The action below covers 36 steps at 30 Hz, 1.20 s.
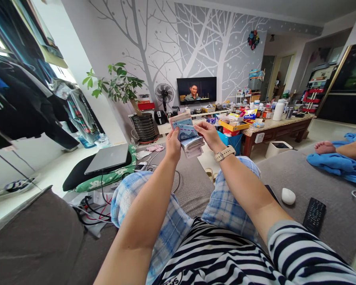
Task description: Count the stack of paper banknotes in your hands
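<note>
A folded stack of banknotes (187, 132) is held up in front of me, above my knees. My left hand (173, 144) is closed round the stack's left side, with the thumb on its front. On the right, my right hand (209, 135) pinches the edge of a blue note near the top of the stack. Pinkish notes stick up behind the blue ones, and the folded ends hang below. The fingers behind the stack are hidden. A watch with a beige strap (224, 153) is on my right wrist.
A grey laptop (108, 158) rests on cushions to the left, with cables beside it. On the sofa at right lie a white mouse (288, 196) and a black remote (314, 215). Another person's foot (324, 147) is farther right. A cluttered table (280, 128) stands ahead.
</note>
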Tool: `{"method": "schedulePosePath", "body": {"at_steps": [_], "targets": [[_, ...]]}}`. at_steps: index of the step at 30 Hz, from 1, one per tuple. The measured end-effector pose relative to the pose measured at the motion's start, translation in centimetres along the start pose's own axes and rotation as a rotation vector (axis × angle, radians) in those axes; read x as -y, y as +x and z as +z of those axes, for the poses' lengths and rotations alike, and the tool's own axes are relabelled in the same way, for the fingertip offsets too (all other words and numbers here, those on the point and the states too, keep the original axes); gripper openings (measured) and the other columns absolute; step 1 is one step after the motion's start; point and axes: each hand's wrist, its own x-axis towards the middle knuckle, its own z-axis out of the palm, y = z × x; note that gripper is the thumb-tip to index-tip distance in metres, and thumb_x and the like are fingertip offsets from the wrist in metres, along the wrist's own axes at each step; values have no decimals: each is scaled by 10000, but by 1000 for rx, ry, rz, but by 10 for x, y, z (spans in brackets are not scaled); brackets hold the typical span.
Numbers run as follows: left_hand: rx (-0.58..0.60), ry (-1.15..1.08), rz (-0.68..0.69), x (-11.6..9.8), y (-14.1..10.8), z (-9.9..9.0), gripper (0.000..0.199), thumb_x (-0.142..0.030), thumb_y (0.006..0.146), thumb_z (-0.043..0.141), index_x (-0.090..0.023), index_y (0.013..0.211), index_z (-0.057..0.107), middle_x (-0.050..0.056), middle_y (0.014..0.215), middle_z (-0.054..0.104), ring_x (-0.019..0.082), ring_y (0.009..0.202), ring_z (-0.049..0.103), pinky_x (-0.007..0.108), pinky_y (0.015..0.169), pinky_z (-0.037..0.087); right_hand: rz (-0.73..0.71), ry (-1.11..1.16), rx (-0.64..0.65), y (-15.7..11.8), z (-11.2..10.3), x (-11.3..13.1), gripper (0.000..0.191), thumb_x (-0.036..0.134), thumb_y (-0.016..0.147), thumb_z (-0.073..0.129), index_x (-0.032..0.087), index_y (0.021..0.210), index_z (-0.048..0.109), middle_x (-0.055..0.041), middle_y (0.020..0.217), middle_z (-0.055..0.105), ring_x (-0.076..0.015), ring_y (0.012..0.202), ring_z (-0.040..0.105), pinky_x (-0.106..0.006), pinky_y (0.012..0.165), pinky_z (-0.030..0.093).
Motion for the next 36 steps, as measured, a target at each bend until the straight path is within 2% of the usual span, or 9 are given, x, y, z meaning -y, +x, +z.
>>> {"method": "schedulePosePath", "body": {"at_steps": [9,22,36], "targets": [[-14,-47,-9,1,3,-2,211,-359,706,613,-155,751,640,17,719,683,165,675,654,274,672,516,48,91,70,0,0,-3,269,383,667,685,165,645,529,40,581,429,-66,530,364,-221,510,282],[-48,-22,-36,-7,-4,4,150,-309,709,582,-163,676,601,-2,615,642,165,639,647,285,672,517,37,98,102,1,-2,-8,240,346,710,662,163,639,524,42,577,410,-61,514,352,-215,501,266],[-36,16,-32,-2,0,-1,194,-355,680,619,-163,684,599,-12,597,616,143,585,611,270,641,498,78,87,90,0,-2,-6,275,399,691,662,174,634,514,42,580,422,-63,518,366,-214,500,281]]}}
